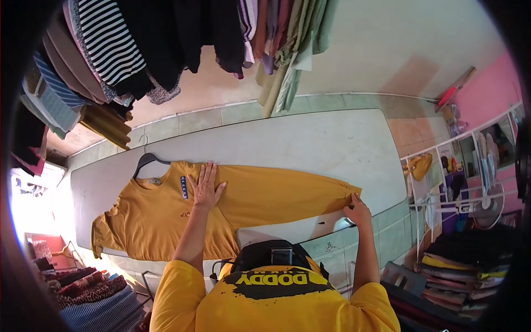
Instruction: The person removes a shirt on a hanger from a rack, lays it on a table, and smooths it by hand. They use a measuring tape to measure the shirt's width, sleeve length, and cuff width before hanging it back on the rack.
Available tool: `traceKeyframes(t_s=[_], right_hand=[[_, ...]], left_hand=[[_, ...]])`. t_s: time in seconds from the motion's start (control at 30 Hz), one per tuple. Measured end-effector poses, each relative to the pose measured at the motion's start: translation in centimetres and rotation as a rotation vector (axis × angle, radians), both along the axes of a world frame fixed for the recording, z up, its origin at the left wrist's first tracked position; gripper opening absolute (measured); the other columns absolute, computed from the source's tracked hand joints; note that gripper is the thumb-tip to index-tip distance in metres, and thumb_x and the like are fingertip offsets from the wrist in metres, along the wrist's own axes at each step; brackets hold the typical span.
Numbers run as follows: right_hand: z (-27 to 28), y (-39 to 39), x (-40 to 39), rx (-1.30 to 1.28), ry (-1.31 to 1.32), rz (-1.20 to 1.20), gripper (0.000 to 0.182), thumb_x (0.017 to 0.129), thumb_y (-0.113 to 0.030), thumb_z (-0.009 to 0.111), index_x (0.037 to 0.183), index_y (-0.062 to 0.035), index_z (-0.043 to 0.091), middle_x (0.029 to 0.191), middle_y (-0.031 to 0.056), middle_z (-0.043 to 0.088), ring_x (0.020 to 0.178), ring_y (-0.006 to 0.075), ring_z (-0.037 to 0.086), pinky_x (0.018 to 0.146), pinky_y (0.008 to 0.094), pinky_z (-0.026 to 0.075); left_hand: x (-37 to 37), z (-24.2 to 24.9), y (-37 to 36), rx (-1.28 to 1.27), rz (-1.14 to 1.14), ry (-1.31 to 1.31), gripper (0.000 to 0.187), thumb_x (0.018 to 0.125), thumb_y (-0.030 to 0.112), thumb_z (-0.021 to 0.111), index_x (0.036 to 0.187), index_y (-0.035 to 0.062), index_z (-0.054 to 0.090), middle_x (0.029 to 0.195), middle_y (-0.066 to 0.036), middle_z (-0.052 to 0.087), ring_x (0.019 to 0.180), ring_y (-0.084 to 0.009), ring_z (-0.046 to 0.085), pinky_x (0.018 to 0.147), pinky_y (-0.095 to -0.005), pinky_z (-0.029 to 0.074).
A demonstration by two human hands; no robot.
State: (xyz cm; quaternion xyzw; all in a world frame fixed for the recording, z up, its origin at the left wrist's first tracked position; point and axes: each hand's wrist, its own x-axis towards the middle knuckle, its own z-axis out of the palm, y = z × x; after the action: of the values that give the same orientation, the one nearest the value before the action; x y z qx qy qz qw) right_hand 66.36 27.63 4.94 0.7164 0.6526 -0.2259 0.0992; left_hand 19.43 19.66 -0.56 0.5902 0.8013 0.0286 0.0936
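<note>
A mustard-yellow long-sleeved shirt lies spread on a pale board, with one sleeve stretched out to the right. My left hand rests flat on it near the shoulder, fingers spread, beside a blue size strip. At the sleeve's far end, the fingers of my right hand close on the cuff. A black hanger with a metal hook sits in the shirt's neck opening. Small lettering on the chest is partly covered by my left forearm.
The pale board lies on a tiled ledge. Clothes hang above at the upper left. Folded garments are stacked at the lower left, others at the lower right. A white metal rack stands on the right near a fan.
</note>
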Motion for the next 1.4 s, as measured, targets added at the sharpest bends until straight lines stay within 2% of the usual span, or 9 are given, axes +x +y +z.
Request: traceKeyframes(t_s=[0.07,0.2,0.27,0.4,0.6,0.73,0.8,0.93,1.4], right_hand=[[0.0,-0.1,-1.0,0.154,0.026,0.070,0.058,0.068,-0.030,0.056,0.121,-0.0071,0.046,0.124,0.0128,0.046,0.102,0.0274,0.053,0.083,0.0358,0.044],[2.7,-0.9,-7.6,0.011,0.870,-0.007,0.023,0.078,-0.022,0.061,0.092,-0.0042,0.053,0.082,0.0086,0.057,0.077,0.0156,0.055,0.069,0.0290,0.044],[1.5,-1.5,-11.3,0.021,0.989,0.140,0.027,0.079,-0.024,0.061,0.094,-0.0052,0.050,0.080,0.0078,0.057,0.076,0.0147,0.055,0.068,0.0280,0.044],[0.1,-2.0,-17.2,-0.112,1.041,0.342,0.038,0.079,-0.033,0.062,0.098,-0.0051,0.044,0.083,0.0114,0.056,0.078,0.0201,0.057,0.069,0.0304,0.045],[-1.3,-1.1,-20.2,-0.081,0.956,0.541,0.045,0.078,-0.038,0.060,0.097,-0.0014,0.042,0.089,0.0161,0.055,0.083,0.0288,0.057,0.070,0.0364,0.046],[-1.7,-0.4,-20.4,-0.057,0.985,0.608,0.037,0.077,-0.033,0.061,0.093,-0.0028,0.046,0.089,0.0173,0.055,0.081,0.0305,0.057,0.068,0.0360,0.046],[-1.6,0.4,-19.4,0.084,0.855,0.627,0.026,0.075,-0.025,0.061,0.088,-0.0048,0.051,0.085,0.0159,0.055,0.075,0.0302,0.056,0.064,0.0354,0.046],[-1.4,3.3,-15.4,0.233,0.803,0.335,0.013,0.072,-0.017,0.061,0.080,-0.0070,0.060,0.075,0.0113,0.054,0.066,0.0275,0.056,0.060,0.0345,0.046],[-3.3,4.7,-12.2,0.369,0.703,0.227,0.015,0.072,-0.022,0.062,0.078,-0.0088,0.063,0.079,0.0122,0.055,0.069,0.0292,0.057,0.060,0.0363,0.046]], left_hand=[[0.0,-0.2,0.0,0.020,-0.005,-0.043,0.066,0.083,0.046,0.043,0.137,0.0169,0.018,0.142,-0.002,0.018,0.131,-0.0204,0.014,0.098,-0.0626,0.001],[1.9,0.2,-0.1,0.132,0.083,-0.001,0.065,0.082,0.044,0.046,0.136,0.0174,0.021,0.142,-0.004,0.018,0.130,-0.0212,0.017,0.100,-0.0596,0.002],[4.0,0.6,-0.4,0.318,-0.002,-0.027,0.058,0.081,0.034,0.052,0.132,0.0144,0.032,0.136,-0.009,0.030,0.122,-0.0250,0.032,0.101,-0.0509,0.019],[10.2,2.0,-1.0,-0.056,0.102,-1.050,0.027,0.079,0.015,0.061,0.101,0.0001,0.059,0.087,-0.004,0.061,0.074,-0.0125,0.058,0.067,-0.0234,0.047],[11.6,1.1,-2.4,0.025,0.412,-1.642,0.022,0.080,0.013,0.061,0.094,-0.0039,0.061,0.080,-0.003,0.062,0.070,-0.0072,0.056,0.067,-0.0193,0.046],[11.3,1.5,-1.5,0.132,0.429,-1.544,0.019,0.079,0.014,0.063,0.089,-0.0025,0.063,0.076,-0.001,0.062,0.066,-0.0064,0.055,0.063,-0.0193,0.044],[9.5,1.9,-0.6,0.251,0.482,-1.012,0.015,0.075,0.015,0.066,0.080,0.0006,0.066,0.062,0.003,0.058,0.056,-0.0057,0.050,0.053,-0.0196,0.041],[2.0,-2.1,0.9,0.680,0.640,-0.774,0.019,0.072,0.019,0.068,0.078,0.0014,0.067,0.057,-0.001,0.057,0.055,-0.0069,0.049,0.053,-0.0223,0.039],[1.0,-0.7,3.5,0.558,0.895,-0.442,0.015,0.072,0.019,0.066,0.081,0.0065,0.067,0.076,-0.007,0.064,0.071,-0.0200,0.060,0.066,-0.0289,0.045]])
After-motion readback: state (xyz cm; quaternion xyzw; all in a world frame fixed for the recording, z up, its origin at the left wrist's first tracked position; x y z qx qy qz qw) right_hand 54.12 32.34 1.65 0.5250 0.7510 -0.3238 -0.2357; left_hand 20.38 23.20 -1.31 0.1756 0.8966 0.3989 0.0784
